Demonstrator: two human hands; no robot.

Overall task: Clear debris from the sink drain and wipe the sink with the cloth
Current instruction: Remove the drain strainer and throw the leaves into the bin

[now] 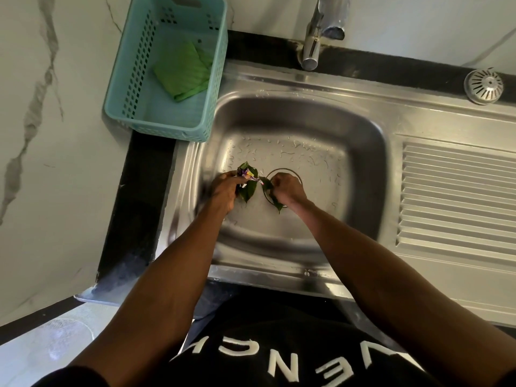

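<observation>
Two hands down in steel sink, wet basin floor. Left hand grips bunch of debris: dark green leaves plus purple wrapper scrap, just left of drain. Right hand over drain opening, fingers curled, pinching another leaf at drain rim. Green cloth lies folded in teal basket on counter, left of sink. Drain strainer sits on sink ledge, far right. Faucet above basin.
</observation>
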